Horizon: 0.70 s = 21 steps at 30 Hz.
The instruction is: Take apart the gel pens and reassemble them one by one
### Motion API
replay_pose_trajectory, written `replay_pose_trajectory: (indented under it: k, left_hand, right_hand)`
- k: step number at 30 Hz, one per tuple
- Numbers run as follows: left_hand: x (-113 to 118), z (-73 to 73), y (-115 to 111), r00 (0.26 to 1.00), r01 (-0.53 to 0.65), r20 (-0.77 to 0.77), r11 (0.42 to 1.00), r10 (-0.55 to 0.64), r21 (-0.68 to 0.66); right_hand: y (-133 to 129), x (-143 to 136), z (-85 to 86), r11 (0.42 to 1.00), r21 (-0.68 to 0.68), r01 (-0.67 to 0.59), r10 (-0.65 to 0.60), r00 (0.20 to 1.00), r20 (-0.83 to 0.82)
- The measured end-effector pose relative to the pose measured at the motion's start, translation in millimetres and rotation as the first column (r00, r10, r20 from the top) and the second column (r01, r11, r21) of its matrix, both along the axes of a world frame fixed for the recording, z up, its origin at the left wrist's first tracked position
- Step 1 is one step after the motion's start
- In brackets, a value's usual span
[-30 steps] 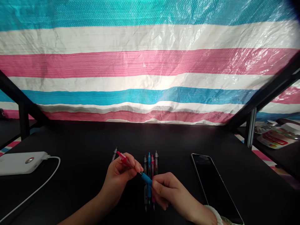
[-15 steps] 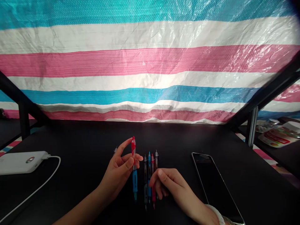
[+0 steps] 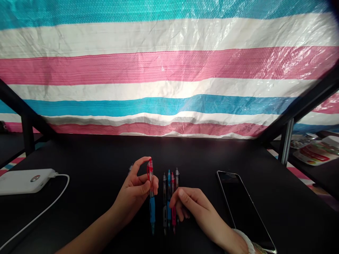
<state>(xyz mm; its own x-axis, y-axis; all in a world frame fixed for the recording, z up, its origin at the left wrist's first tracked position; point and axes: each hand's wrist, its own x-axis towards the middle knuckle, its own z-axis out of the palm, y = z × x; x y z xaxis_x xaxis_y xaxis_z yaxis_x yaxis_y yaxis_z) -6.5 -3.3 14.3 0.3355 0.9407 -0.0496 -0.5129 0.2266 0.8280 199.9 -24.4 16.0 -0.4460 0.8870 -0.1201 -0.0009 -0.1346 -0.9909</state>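
Note:
My left hand [image 3: 135, 188] is closed around a click pen [image 3: 152, 208] with a red top and a blue grip. The pen stands nearly upright, tip down; my thumb presses its barrel and my index fingertip rests on the red button. To the right lie several click pens side by side, among them a grey-gripped pen [image 3: 164, 215], a blue pen [image 3: 168, 183] and a pink pen [image 3: 173, 215]. My right hand [image 3: 193, 204] lies curled over the right side of this row, thumb against index finger, with no pen visibly gripped. Another pen [image 3: 130, 169] is mostly hidden behind my left hand.
A black phone [image 3: 245, 208] lies on the black table [image 3: 106, 151] right of my right hand. At the left is a white power bank [image 3: 23, 181] with a white cable [image 3: 50, 208]. A striped sheet [image 3: 164, 67] hangs behind, between black frame bars [image 3: 302, 109].
My left hand has lowered the red-topped pen slightly, and its index finger now bends over the button. The other left fingers have drawn in closer. My right hand has barely moved.

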Motion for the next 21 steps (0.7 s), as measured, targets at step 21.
replay_pose_trajectory:
  k: [21]
  left_hand:
    - [1.6, -1.2, 1.6, 0.997, -0.056, -0.061, 0.998, 0.058, 0.023]
  right_hand:
    - [1.0, 0.0, -2.5, 1.0, 0.003, 0.007, -0.007, 1.0, 0.025]
